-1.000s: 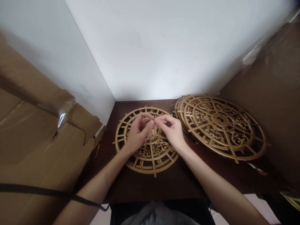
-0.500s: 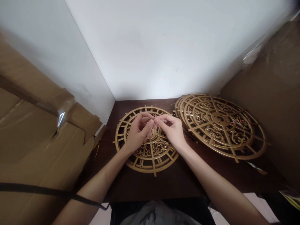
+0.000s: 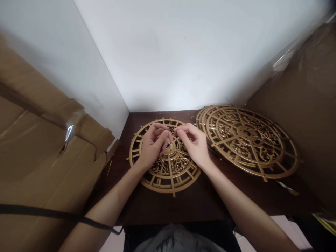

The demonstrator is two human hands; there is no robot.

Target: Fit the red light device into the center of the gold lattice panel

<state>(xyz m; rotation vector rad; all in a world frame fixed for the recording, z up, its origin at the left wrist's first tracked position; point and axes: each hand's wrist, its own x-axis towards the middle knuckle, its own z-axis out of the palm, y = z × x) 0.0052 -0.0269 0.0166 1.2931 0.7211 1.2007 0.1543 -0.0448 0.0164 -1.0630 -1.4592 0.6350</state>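
Observation:
A round golden openwork disc (image 3: 170, 190) with scrollwork and radial bars lies on the dark brown table. Over its left part is my left hand (image 3: 154, 143), its fingers pinched together around something too small to make out. My right hand (image 3: 193, 141) hovers over the disc's right part, thumb and forefinger pressed together; what they hold, if anything, is too small to tell. A narrow gap separates the fingertips of the two hands. The disc's upper middle is partly hidden behind my fingers.
Several similar golden discs (image 3: 252, 134) are stacked at the right, with thin yellow and red wires on top. Cardboard (image 3: 52, 168) stands at the left and more at the right. A black cable (image 3: 52, 214) crosses the lower left. A white wall (image 3: 168, 56) rises behind the dark table (image 3: 199, 210).
My hands have moved apart; their fingertips met before. The left has shifted slightly left and the right slightly right. The discs lie as before.

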